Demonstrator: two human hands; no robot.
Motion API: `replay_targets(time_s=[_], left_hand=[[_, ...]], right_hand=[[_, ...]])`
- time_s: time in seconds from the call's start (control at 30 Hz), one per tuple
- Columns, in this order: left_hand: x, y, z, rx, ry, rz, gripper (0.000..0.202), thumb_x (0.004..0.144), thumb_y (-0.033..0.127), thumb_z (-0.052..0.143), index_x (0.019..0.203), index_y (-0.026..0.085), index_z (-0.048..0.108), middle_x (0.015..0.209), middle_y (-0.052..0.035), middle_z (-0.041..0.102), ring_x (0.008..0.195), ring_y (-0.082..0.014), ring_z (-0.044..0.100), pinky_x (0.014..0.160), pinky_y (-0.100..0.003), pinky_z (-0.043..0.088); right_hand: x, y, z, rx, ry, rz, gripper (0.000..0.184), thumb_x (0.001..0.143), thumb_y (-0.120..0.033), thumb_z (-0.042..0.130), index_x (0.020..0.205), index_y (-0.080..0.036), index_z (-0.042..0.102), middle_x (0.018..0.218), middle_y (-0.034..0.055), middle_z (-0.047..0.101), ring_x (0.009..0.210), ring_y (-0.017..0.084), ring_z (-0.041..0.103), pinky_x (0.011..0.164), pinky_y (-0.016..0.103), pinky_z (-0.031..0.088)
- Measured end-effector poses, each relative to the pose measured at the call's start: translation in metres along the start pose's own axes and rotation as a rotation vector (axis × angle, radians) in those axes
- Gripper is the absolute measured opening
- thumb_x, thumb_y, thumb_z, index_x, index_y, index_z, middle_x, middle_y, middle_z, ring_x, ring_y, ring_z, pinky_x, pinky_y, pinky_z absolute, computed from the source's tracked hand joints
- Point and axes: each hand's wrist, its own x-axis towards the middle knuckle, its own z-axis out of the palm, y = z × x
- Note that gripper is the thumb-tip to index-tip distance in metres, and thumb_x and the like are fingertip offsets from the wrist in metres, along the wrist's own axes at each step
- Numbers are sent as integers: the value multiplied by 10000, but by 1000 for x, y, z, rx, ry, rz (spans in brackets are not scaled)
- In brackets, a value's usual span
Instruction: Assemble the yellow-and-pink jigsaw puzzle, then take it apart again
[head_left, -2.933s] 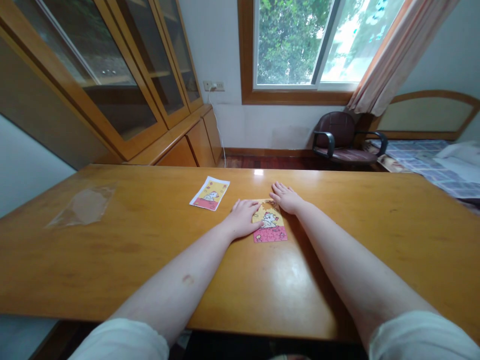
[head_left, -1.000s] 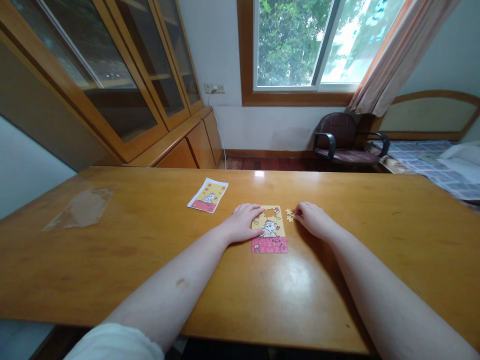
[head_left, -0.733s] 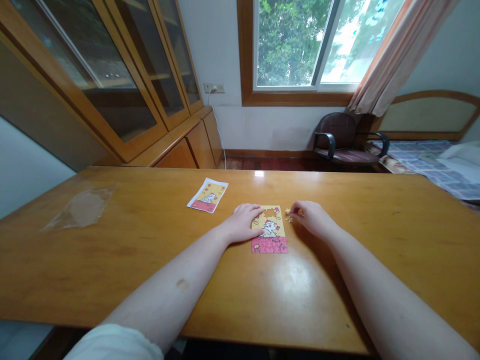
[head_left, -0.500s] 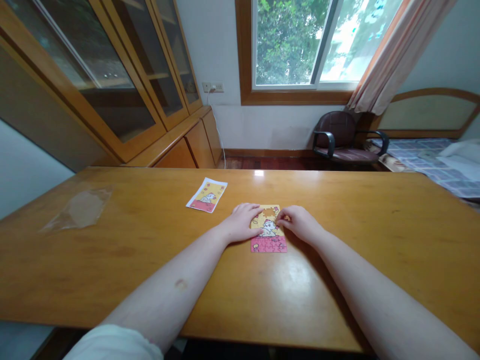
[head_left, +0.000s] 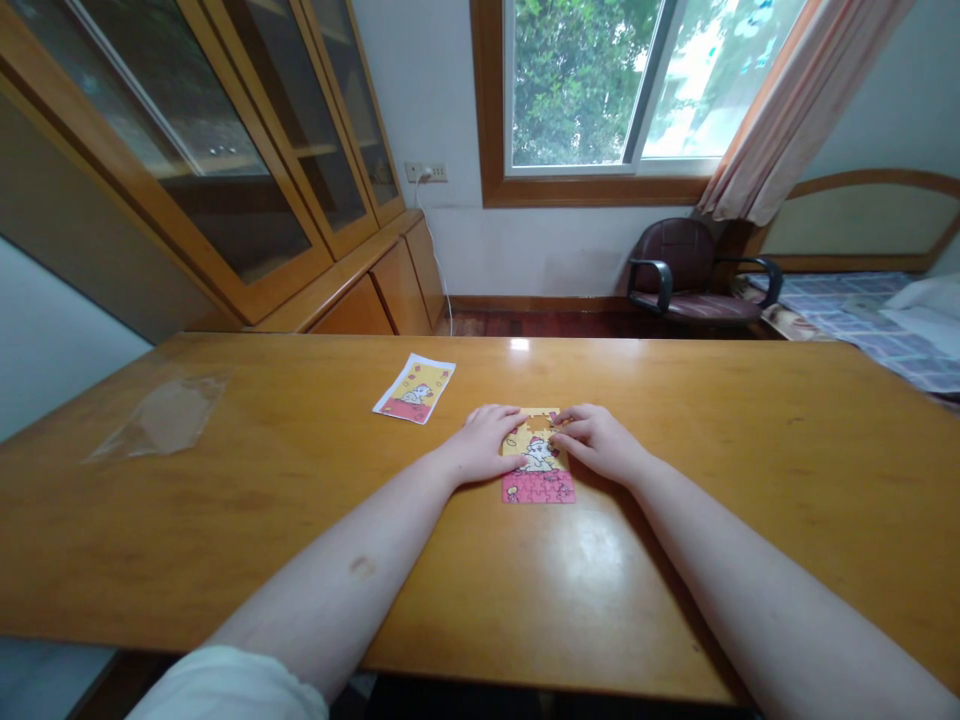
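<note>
A small jigsaw puzzle (head_left: 538,470) with a white cartoon animal on yellow and pink lies flat on the wooden table (head_left: 300,500). My left hand (head_left: 486,442) rests flat on the puzzle's left edge, fingers stretched out. My right hand (head_left: 596,442) sits at the puzzle's upper right corner, its fingertips pinched together over the yellow top part. What they hold is too small to make out. A printed picture card (head_left: 415,387) with the same image lies to the left, farther back.
A clear plastic bag (head_left: 161,418) lies at the table's left. Glass-door wooden cabinets (head_left: 247,160) line the left wall. A dark armchair (head_left: 686,275) stands under the window, and a bed (head_left: 885,320) is at the far right.
My right hand picked a loose piece from beside the puzzle's right edge and moved left onto the puzzle's top. The left hand stayed put on the left edge.
</note>
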Motion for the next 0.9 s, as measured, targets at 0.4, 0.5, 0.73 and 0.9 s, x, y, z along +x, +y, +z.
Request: replay_targets(time_s=[0.4, 0.5, 0.73, 0.9], left_hand=[[0, 1, -1, 6, -6, 2, 688, 788, 508, 626, 1391, 223, 458, 1447, -106, 448, 1329, -290, 389, 1131, -453, 278], [0, 1, -1, 3, -7, 7, 686, 788, 516, 624, 1391, 233, 458, 1448, -102, 448, 1329, -293, 388, 1130, -460, 275], [0, 1, 0, 1, 5, 13, 671, 782, 501, 634, 1380, 242, 471, 1442, -103, 450, 1326, -298, 386, 1134, -470, 268], [-1, 2, -1, -2, 49, 42, 636, 794, 477, 637, 1370, 258, 483, 1449, -99, 436, 1338, -297, 367, 1146, -482, 250]], right_hand=[[0, -1, 0, -112, -24, 87, 354, 968, -389, 431, 1069, -250, 741, 1244, 109, 607, 1083, 263, 541, 963, 454, 391], [0, -2, -1, -115, -31, 89, 352, 968, -389, 429, 1071, -257, 739, 1259, 111, 594, 1099, 270, 531, 970, 463, 387], [-1, -2, 0, -116, -36, 100, 347, 964, -367, 430, 1096, -247, 728, 1279, 126, 581, 1139, 285, 521, 985, 479, 383], [-1, 1, 1, -127, 0, 121, 374, 976, -366, 394, 1135, -232, 704, 1274, 121, 591, 1146, 273, 525, 999, 464, 378]])
